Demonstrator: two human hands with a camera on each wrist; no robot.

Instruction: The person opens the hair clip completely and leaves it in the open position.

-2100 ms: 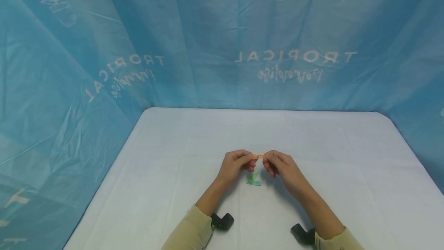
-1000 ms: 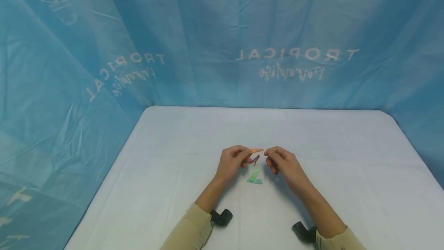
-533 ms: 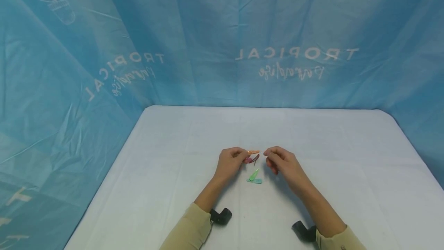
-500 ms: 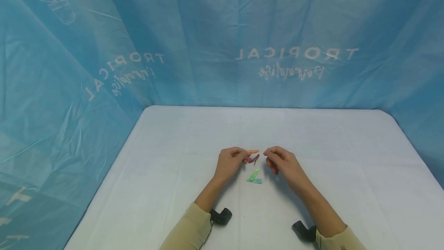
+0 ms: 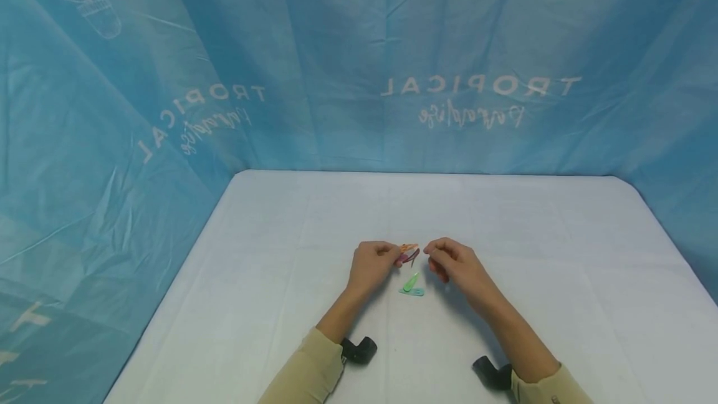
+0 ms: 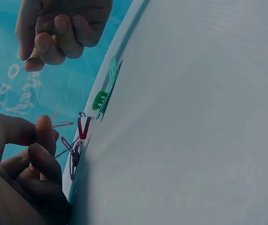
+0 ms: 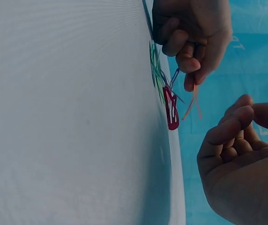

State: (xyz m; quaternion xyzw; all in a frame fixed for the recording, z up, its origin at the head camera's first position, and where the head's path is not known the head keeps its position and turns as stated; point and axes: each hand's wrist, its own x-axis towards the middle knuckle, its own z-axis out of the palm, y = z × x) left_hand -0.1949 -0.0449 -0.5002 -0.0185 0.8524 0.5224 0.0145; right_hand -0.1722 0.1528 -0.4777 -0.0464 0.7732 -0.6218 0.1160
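My left hand [image 5: 370, 264] pinches an orange snap hair clip [image 5: 409, 247] between thumb and finger. In the right wrist view the clip's two prongs [image 7: 194, 105] stand spread apart. My right hand [image 5: 457, 267] hovers just right of the clip, fingers loosely curled, with nothing visible in its grasp. Below the left fingertips lie a red hair clip [image 7: 171, 110] and a purple hair clip [image 6: 75, 157], partly hidden in the head view. Nearer me are a bright green hair clip [image 5: 411, 282] and a teal hair clip [image 5: 414, 292], overlapping at one end.
A white-covered table [image 5: 280, 304] spreads beneath both hands. Blue printed curtains [image 5: 336, 67] hang behind it and along its left side. Black wrist mounts [image 5: 359, 351] stick out by both sleeves.
Two seconds ago both hands held the orange clip; the right hand has let go and drawn slightly away. The left hand has shifted slightly left, revealing the red clip.
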